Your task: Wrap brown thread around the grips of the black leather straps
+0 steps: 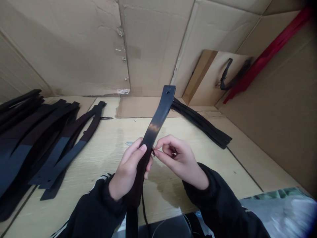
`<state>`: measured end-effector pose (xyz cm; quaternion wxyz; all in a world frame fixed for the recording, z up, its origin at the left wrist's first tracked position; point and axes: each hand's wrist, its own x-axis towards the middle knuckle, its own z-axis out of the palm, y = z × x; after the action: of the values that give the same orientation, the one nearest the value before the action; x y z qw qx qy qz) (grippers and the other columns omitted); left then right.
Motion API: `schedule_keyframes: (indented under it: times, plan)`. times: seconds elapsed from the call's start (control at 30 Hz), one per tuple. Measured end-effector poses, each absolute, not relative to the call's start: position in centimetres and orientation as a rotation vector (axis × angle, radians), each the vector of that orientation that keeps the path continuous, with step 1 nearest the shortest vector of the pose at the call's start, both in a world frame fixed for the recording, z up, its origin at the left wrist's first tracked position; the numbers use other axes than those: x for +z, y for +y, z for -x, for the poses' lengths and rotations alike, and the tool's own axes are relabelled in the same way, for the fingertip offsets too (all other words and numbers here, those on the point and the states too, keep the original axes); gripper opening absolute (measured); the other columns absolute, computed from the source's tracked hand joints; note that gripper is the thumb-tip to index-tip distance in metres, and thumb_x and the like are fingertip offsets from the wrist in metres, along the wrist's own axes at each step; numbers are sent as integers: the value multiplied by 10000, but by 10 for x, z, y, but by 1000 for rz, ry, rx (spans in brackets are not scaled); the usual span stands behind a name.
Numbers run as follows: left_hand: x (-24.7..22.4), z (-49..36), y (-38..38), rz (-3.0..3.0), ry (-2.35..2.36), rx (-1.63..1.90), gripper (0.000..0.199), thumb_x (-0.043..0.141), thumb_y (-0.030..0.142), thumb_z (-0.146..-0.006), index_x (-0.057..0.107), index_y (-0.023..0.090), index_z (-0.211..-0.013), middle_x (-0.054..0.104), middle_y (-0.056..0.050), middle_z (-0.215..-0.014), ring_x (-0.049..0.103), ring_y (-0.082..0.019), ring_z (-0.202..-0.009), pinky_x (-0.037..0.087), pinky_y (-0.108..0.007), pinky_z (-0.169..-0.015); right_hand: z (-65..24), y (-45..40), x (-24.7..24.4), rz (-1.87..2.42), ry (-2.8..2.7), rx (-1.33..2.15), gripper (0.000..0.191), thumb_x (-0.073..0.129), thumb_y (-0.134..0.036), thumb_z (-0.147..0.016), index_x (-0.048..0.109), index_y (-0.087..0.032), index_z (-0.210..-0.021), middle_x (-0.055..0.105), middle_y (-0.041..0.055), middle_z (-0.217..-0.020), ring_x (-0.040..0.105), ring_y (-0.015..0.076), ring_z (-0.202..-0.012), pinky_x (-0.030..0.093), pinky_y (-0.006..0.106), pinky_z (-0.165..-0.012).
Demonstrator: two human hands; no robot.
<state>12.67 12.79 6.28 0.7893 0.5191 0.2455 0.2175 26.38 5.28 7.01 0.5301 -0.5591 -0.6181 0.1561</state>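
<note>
My left hand is closed around a long dark strap, its thumb on the front face. The strap stands slanted up over the table, with a small hole near its top end and a shiny band midway. At its right edge my right hand pinches a small dark bit, perhaps a thread or cord, between thumb and forefinger. The strap's lower part hangs down toward my lap, with a thin black cord beside it.
Many dark straps lie piled on the left of the table. A black bundle lies at the right. Cardboard walls surround the back, with a red strip at the right. Clear plastic is at the lower right.
</note>
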Motion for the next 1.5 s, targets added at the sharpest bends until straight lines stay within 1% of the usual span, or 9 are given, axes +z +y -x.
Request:
schedule_keyframes:
  times: [0.17, 0.27, 0.37, 0.53, 0.73, 0.97, 1.17, 1.37, 1.5]
  plan:
    - [63, -128, 127, -1115, 545, 494, 242, 458, 408, -852, 469, 170, -808, 482, 47, -494, 425, -54, -387, 348, -158, -396, -263, 51, 71, 1313, -1666, 70, 61, 569, -156, -861, 603, -192, -897, 476, -41, -591, 399, 78, -498, 342, 217, -467]
    - [63, -128, 128, -1135, 551, 486, 240, 448, 412, -855, 466, 176, -817, 485, 48, -493, 420, -55, -381, 339, -160, -387, -263, 49, 72, 1334, -1701, 17, 83, 545, -139, -877, 601, -190, -911, 556, -14, -651, 436, 83, -517, 368, 225, -483]
    - [63, -128, 128, -1150, 553, 487, 236, 443, 409, -855, 462, 176, -826, 486, 46, -495, 425, -58, -388, 343, -164, -396, -262, 49, 71, 1348, -1697, 19, 70, 543, -136, -878, 587, -185, -903, 574, -13, -666, 442, 80, -516, 373, 225, -489]
    - [62, -128, 128, -1160, 558, 479, 247, 433, 415, -852, 473, 172, -865, 477, 44, -495, 421, -61, -392, 344, -169, -404, -260, 50, 69, 1367, -1658, 63, 64, 525, -136, -880, 545, -193, -904, 515, -38, -626, 399, 75, -489, 350, 226, -481]
    - [60, -127, 128, -1173, 511, 428, 262, 401, 434, -867, 460, 194, -953, 485, 51, -498, 407, -61, -372, 324, -164, -387, -261, 50, 66, 1381, -1549, 169, 63, 499, -139, -891, 512, -198, -910, 336, -77, -562, 303, 62, -445, 293, 211, -443]
    - [57, -127, 127, -1169, 516, 461, 248, 452, 447, -868, 445, 199, -861, 503, 56, -533, 442, -53, -402, 342, -150, -397, -258, 48, 66, 1354, -1632, 30, 96, 517, -93, -867, 516, -184, -899, 398, -70, -584, 303, 51, -469, 294, 191, -461]
    - [57, -129, 125, -1223, 541, 540, 226, 433, 433, -891, 453, 209, -878, 492, 60, -569, 455, -47, -464, 388, -148, -444, -250, 52, 63, 1392, -1472, 97, 67, 547, -121, -868, 542, -187, -871, 292, -92, -518, 280, 38, -439, 271, 164, -439]
    - [57, -127, 124, -1162, 562, 550, 216, 443, 427, -886, 462, 212, -890, 487, 58, -563, 451, -56, -470, 397, -156, -441, -246, 54, 60, 1361, -1388, 206, 40, 548, -152, -870, 551, -182, -845, 251, -95, -518, 255, 29, -415, 238, 155, -399]
    - [55, -128, 123, -1142, 570, 573, 232, 471, 423, -869, 456, 194, -836, 486, 54, -556, 456, -55, -472, 403, -153, -446, -244, 55, 60, 1362, -1326, 268, 42, 559, -182, -863, 545, -179, -824, 230, -99, -522, 269, 28, -404, 265, 154, -397]
